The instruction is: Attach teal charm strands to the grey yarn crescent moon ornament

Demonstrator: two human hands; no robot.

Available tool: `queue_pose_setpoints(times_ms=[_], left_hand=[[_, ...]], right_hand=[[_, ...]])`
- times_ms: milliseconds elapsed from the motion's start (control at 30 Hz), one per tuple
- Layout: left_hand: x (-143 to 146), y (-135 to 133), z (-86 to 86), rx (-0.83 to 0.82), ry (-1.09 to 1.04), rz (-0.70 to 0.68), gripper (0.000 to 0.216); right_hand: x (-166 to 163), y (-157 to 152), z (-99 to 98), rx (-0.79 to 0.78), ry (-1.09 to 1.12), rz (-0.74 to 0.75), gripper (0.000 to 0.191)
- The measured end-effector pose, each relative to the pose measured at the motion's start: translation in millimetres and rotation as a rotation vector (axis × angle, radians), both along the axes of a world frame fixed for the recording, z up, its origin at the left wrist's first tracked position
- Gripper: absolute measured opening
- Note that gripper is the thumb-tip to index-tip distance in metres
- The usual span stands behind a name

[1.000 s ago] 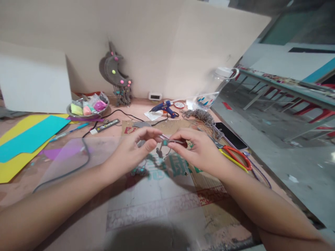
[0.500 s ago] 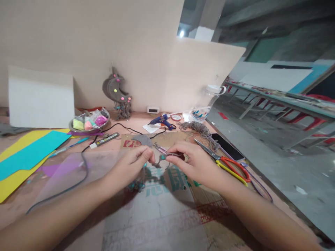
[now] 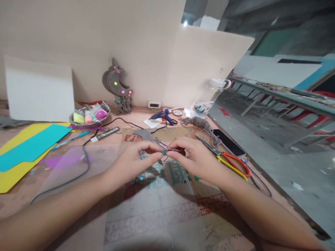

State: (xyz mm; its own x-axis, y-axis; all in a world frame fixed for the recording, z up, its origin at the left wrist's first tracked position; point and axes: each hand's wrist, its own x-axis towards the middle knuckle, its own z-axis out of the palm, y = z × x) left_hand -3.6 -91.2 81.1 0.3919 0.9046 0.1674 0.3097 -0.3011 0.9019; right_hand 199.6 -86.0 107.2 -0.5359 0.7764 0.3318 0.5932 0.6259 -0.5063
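Nearer the person than the glue gun [image 3: 163, 116], the two hands meet above the cardboard [image 3: 180, 134] on the desk [image 3: 136, 111]. The right hand [image 3: 195, 157] pinches a grey beaded cord [image 3: 164, 152] between thumb and forefinger, its bead teal. The left hand [image 3: 133, 160] has thumb and forefinger drawn together right beside the bead; whether they grip it I cannot tell. Just in front of the glue gun, towards the hands, are a thin metal tool [image 3: 159, 142] and, slightly left, a grey crescent piece [image 3: 143, 134]. To the gun's right lie grey yarn [image 3: 202, 126], then a phone [image 3: 229, 143], with scissors [image 3: 231, 164] nearer the person; a clear bottle [image 3: 208, 99] stands right of it too. Behind it, a small white clock [image 3: 154, 105] is set by the board. Well to its left are a bowl [image 3: 90, 124] of coloured packets and a moon ornament [image 3: 115, 83].
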Motion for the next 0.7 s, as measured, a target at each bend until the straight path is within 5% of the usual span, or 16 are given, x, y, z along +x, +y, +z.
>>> queue_pose_setpoints(times_ms=[233,400,600,700], left_hand=[[-1,3,-4.7,0.018,-0.032,0.056,0.017],[-1,3,-6.5,-0.012,-0.081,0.088,0.019],[-4,8,-4.5,-0.029,-0.112,0.132,0.019],[-8,12,-4.7,-0.007,-0.122,0.159,0.017]], right_hand=[[-1,2,-3.9,-0.011,0.031,0.022,0.015],[8,6,0.8,0.003,0.096,-0.017,0.059],[32,13,19.1,0.250,0.201,-0.264,0.009],[39,26,13.2,0.157,0.120,-0.231,0.014]])
